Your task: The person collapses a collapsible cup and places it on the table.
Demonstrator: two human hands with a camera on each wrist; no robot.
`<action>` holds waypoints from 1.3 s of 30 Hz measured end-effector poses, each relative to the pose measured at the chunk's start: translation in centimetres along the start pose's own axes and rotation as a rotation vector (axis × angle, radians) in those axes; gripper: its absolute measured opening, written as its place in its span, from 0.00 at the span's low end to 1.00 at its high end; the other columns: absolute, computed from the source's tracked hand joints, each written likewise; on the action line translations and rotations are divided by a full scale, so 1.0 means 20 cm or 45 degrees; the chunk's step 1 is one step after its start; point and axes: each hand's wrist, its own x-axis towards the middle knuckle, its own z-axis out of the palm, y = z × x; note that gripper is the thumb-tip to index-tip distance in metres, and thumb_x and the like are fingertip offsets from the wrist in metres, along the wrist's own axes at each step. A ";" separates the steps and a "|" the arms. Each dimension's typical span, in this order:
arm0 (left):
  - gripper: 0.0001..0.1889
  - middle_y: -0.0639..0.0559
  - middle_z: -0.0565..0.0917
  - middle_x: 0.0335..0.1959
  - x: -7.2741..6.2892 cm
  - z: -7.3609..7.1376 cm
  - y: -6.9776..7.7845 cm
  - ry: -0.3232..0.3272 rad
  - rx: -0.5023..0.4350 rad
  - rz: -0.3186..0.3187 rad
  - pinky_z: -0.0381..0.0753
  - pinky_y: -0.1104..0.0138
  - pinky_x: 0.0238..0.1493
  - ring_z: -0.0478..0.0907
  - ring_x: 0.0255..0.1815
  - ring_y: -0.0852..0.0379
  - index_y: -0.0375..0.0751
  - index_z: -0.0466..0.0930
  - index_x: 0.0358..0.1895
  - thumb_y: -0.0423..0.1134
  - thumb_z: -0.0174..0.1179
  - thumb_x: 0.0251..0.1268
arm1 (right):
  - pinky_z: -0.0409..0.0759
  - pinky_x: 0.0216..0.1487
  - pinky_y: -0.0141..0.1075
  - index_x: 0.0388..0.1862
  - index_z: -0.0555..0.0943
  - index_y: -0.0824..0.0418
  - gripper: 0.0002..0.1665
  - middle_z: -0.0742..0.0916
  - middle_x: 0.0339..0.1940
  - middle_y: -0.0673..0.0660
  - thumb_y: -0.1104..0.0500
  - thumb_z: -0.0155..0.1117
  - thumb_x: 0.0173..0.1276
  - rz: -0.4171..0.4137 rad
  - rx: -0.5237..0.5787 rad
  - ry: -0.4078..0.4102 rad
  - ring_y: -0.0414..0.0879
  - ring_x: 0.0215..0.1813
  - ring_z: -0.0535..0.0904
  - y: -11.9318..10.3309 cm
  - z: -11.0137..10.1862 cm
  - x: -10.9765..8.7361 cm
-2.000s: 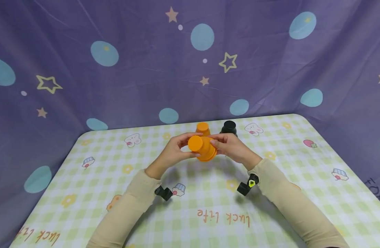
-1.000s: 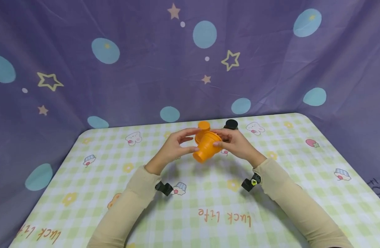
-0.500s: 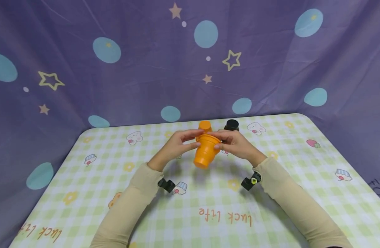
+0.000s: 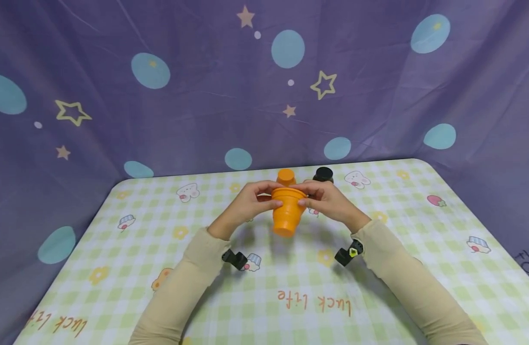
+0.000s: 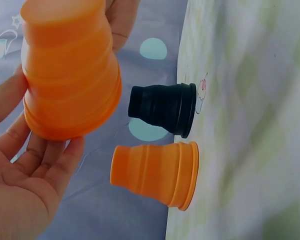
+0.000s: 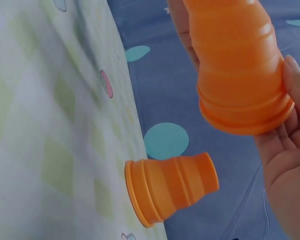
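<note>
An orange collapsible cup (image 4: 287, 213) with stepped, ringed walls is held between both hands above the table. Its wide rim faces up and away, and its narrow base points down toward the person. My left hand (image 4: 251, 202) grips the left side near the rim, thumb on the near wall. On the opposite side my right hand (image 4: 326, 200) holds it the same way, fingers behind the rim. Another orange cup (image 5: 152, 175) stands upside down on the table just beyond the hands. Beside it a black cup (image 5: 162, 109) of the same shape also stands upside down.
A green-and-white checked tablecloth (image 4: 229, 306) with printed cupcakes, flowers and lettering covers the table. Its far edge meets a purple curtain (image 4: 195, 115) with blue ovals and stars. Small black cameras (image 4: 235, 259) sit at both wrists.
The held cup has been turned over between the hands: its base first faced up toward the person, then swung down, and the rim came up. Both other cups stay put.
</note>
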 end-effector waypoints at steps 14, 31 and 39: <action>0.15 0.40 0.82 0.45 0.00 0.02 0.00 0.179 0.146 -0.012 0.79 0.60 0.49 0.77 0.42 0.51 0.31 0.78 0.49 0.33 0.64 0.59 | 0.81 0.45 0.35 0.58 0.74 0.68 0.24 0.82 0.50 0.61 0.57 0.64 0.66 0.251 0.118 0.185 0.47 0.43 0.82 -0.01 0.09 0.02; 0.14 0.43 0.79 0.45 -0.01 0.03 0.01 0.202 0.369 0.135 0.78 0.60 0.47 0.75 0.42 0.51 0.32 0.77 0.49 0.35 0.62 0.62 | 0.80 0.35 0.32 0.48 0.75 0.69 0.13 0.81 0.43 0.61 0.64 0.60 0.67 0.169 -0.012 0.186 0.49 0.34 0.78 -0.02 0.10 0.05; 0.13 0.43 0.79 0.44 -0.03 0.03 -0.01 0.183 0.366 0.102 0.79 0.60 0.47 0.75 0.43 0.51 0.32 0.76 0.48 0.35 0.61 0.63 | 0.80 0.34 0.33 0.45 0.76 0.68 0.11 0.81 0.42 0.61 0.63 0.61 0.67 0.158 -0.094 0.191 0.47 0.37 0.76 -0.01 0.12 0.06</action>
